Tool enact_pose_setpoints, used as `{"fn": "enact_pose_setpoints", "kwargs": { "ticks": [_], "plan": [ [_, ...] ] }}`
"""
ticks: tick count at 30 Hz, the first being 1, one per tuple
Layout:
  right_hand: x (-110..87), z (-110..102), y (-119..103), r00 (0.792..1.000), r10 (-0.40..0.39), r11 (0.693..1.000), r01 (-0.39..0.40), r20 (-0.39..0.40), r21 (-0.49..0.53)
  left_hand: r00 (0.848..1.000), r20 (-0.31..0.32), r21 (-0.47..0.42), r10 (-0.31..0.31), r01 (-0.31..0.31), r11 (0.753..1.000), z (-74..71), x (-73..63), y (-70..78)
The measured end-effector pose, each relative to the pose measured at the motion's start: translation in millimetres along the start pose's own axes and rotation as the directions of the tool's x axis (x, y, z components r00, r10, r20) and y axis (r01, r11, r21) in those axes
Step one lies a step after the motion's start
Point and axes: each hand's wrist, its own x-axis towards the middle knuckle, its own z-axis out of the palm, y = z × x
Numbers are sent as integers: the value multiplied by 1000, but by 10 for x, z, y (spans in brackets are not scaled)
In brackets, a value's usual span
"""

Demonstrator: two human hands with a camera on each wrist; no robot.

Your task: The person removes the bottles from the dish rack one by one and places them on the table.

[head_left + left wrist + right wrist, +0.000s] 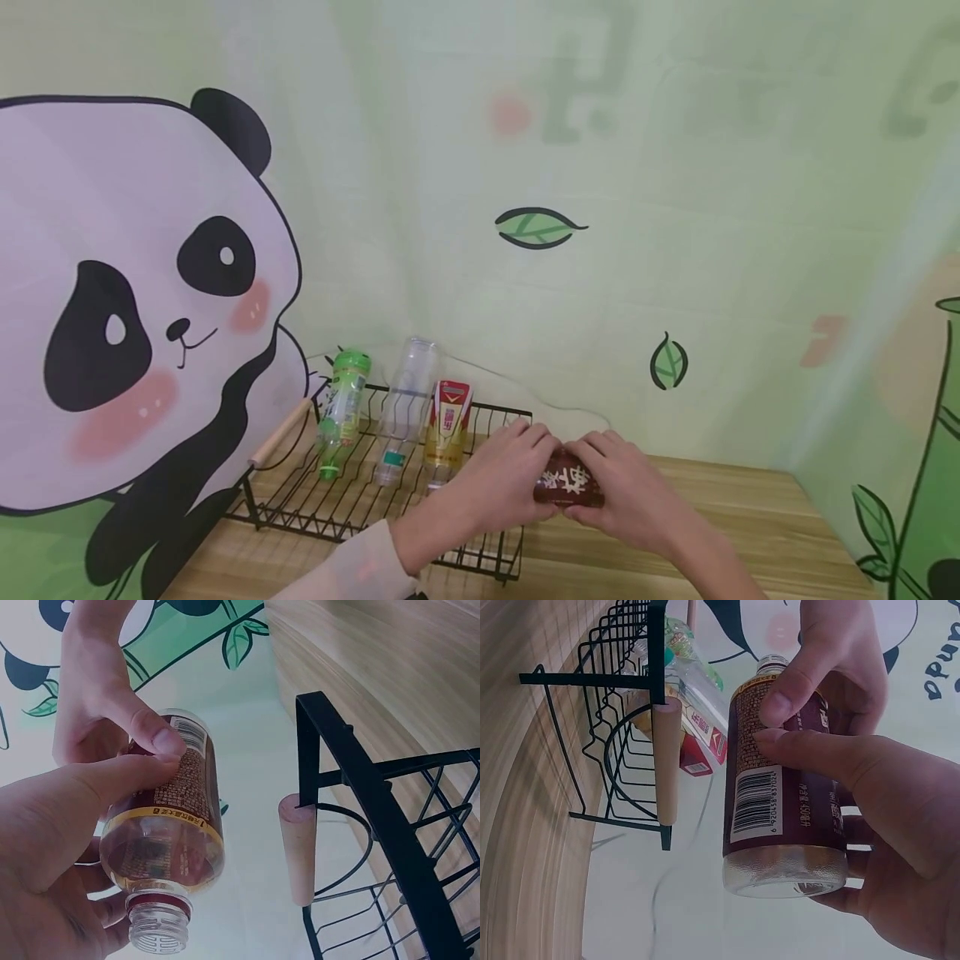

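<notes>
A clear plastic bottle (570,481) with a dark maroon label is held by both hands above the table, lying sideways in the head view. My left hand (510,479) grips it towards the neck, and my right hand (626,492) grips it towards the base. Both thumbs press on the label, their tips close together beside the barcode in the right wrist view. The bottle's threaded neck (159,926) shows no cap in the left wrist view. Some fingers of both hands are hidden behind the bottle.
A black wire rack (292,525) with a wooden handle (281,432) stands on the wooden table (675,542). In it, neck down, lean a green bottle (345,400), a clear bottle (408,392) and a bottle with a red and gold label (448,425). A panda-printed curtain hangs behind.
</notes>
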Motion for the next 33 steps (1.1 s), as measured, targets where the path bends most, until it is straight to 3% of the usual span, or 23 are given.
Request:
{"fn": "enact_pose_setpoints", "kwargs": {
  "ticks": [6, 14, 20, 26, 33],
  "plan": [
    [-3, 8, 31, 1000, 14, 1000, -14, 3, 22, 1000, -5, -13, 3, -3, 1000, 5, -1, -13],
    [-53, -38, 121, 999, 43, 998, -42, -31, 44, 1000, -25, -203, 3, -8, 979, -77, -49, -151],
    [-139, -152, 238, 990, 134, 988, -130, -41, 87, 995, -43, -280, -95, 79, 957, -211, -100, -317],
    [-265, -255, 403, 978, 197, 973, -187, -63, 138, 972, -76, -341, -221, 183, 922, -271, -120, -540],
    [-447, -335, 568, 961, 240, 954, -208, -138, 214, 922, -120, -489, -369, 269, 830, -176, -196, -828]
  ]
}}
